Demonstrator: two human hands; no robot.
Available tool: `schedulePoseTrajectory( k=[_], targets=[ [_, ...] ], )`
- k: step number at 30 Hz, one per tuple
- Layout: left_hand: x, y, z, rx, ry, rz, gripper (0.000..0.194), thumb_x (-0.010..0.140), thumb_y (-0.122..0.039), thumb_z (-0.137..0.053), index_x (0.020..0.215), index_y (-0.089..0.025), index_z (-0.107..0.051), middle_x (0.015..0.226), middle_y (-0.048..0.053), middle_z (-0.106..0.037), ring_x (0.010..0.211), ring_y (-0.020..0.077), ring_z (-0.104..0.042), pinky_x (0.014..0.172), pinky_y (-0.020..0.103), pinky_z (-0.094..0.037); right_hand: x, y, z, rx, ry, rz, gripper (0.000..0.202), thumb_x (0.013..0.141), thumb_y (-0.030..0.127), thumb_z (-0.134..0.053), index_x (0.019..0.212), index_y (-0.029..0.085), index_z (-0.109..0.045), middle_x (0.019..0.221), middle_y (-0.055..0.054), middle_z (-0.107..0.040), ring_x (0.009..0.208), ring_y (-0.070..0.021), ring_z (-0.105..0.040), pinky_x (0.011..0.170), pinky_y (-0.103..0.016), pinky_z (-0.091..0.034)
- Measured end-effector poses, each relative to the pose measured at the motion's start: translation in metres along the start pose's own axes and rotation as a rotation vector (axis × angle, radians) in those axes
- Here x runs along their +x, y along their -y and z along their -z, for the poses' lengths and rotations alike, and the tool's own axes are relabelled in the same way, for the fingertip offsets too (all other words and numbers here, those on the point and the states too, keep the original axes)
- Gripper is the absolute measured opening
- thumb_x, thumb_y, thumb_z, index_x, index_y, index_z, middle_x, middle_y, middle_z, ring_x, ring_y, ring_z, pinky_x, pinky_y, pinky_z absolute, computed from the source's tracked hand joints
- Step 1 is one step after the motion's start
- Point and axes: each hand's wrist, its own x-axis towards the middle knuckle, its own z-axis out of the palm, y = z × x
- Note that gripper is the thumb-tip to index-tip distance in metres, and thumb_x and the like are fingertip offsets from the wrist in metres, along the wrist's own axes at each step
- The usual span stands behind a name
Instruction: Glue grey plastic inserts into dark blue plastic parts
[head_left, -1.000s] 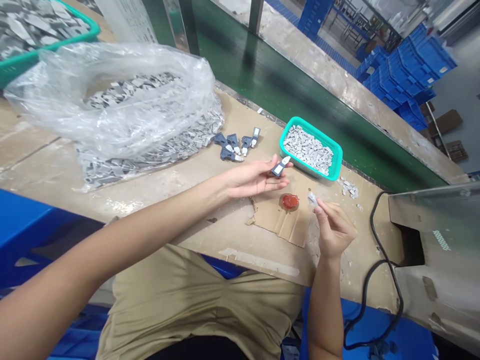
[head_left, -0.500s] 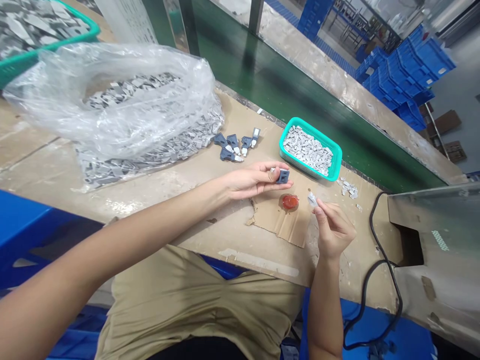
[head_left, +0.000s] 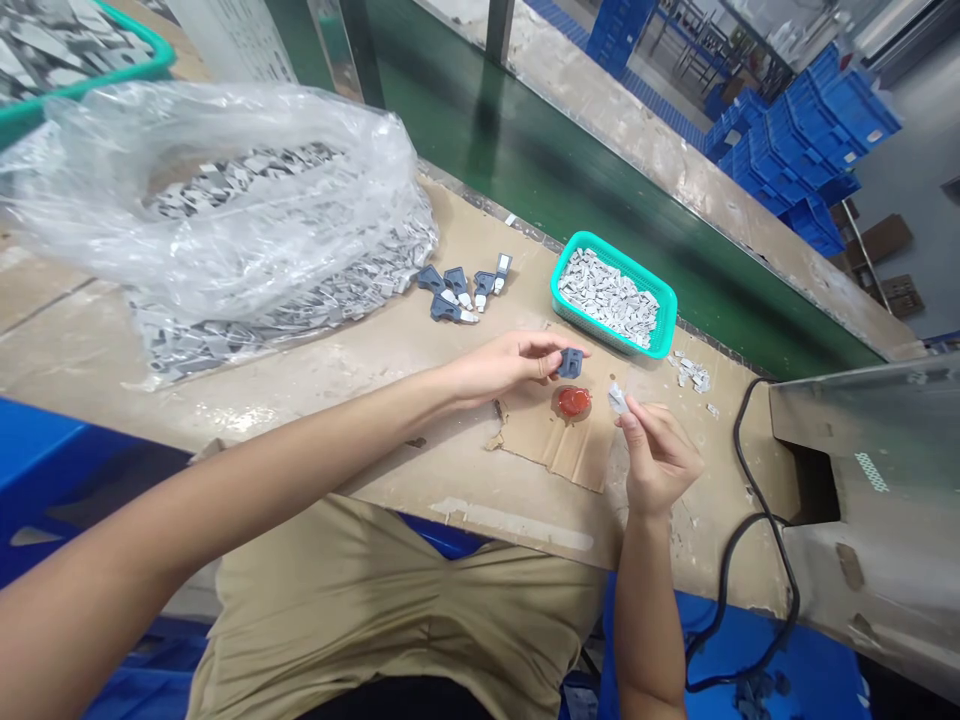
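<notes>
Between its thumb and fingers, my left hand (head_left: 517, 368) holds a dark grey plastic part (head_left: 570, 363). To the right, my right hand (head_left: 660, 450) pinches a small light grey piece (head_left: 617, 398). A red-orange blob (head_left: 574, 401) lies on a cardboard sheet (head_left: 555, 448), just below the dark part. Behind my hands stands a teal basket (head_left: 669, 300) filled with small light grey pieces (head_left: 611, 298). Several dark parts with light tips (head_left: 448, 307) lie in a group beyond my left hand.
A large clear plastic bag (head_left: 247, 240) of grey pieces covers the table's left side. Loose pieces (head_left: 691, 374) lie right of the basket. A black cable (head_left: 757, 490) runs beside a metal box (head_left: 877, 500). Behind is a green conveyor belt (head_left: 555, 160).
The dark part has turned in my left hand, and its light end no longer shows. My right hand still pinches the small piece, now tilted differently. The whole view has shifted slightly.
</notes>
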Motion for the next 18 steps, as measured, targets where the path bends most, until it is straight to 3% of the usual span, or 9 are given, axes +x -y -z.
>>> schedulePoseTrajectory(
  k=[4,12,18],
  targets=[
    [0.001,0.004,-0.005,0.283,-0.013,-0.129,0.027,0.079,-0.037,-0.071,0.094,-0.015,-0.069,0.094,0.007,-0.07,0.089,0.018,-0.063,0.084,0.029,-0.047,-0.001,0.002,-0.002,-0.001,-0.025,0.015,0.031,0.082,0.007,-0.067,0.103,0.028,-0.075,0.074,-0.001,-0.069,0.065,-0.0159,-0.062,0.062,-0.033,-0.049],
    [-0.01,0.004,-0.019,0.259,0.06,-0.126,0.021,0.087,-0.035,-0.061,0.095,-0.019,-0.051,0.088,0.004,-0.065,0.082,0.0171,-0.065,0.076,0.029,-0.049,-0.002,0.002,-0.002,-0.04,-0.071,0.032,0.022,0.083,0.013,-0.068,0.099,0.025,-0.076,0.074,-0.002,-0.07,0.067,-0.0174,-0.063,0.064,-0.035,-0.052],
    [-0.015,0.003,-0.024,0.394,0.023,-0.213,0.022,0.088,-0.034,-0.061,0.101,-0.017,-0.059,0.096,0.007,-0.069,0.094,0.0179,-0.065,0.087,0.03,-0.048,-0.003,0.002,-0.003,-0.003,-0.083,0.035,0.024,0.082,0.011,-0.068,0.099,0.026,-0.076,0.076,-0.002,-0.07,0.066,-0.0168,-0.064,0.062,-0.033,-0.052]
  ],
)
